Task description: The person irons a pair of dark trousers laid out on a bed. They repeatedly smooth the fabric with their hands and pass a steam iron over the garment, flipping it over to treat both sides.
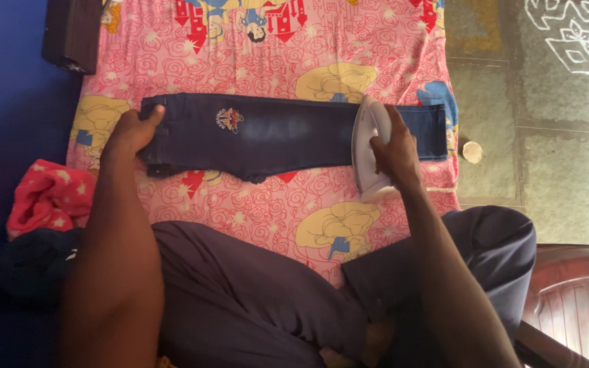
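Dark blue denim jeans (267, 136), folded narrow, lie with their long axis left to right across the pink cartoon-print sheet (253, 211). The left hand (131, 133) presses flat and open on the waistband end. The right hand (395, 153) is closed around a white iron (366, 146) near the sheet's right edge, on the leg end.

A deep blue wall (8, 88) runs along my left; grey stone-tiled floor (553, 170) with white chalk patterning (581, 34) lies right, beside perhaps a reddish-brown plastic chair (581, 300).
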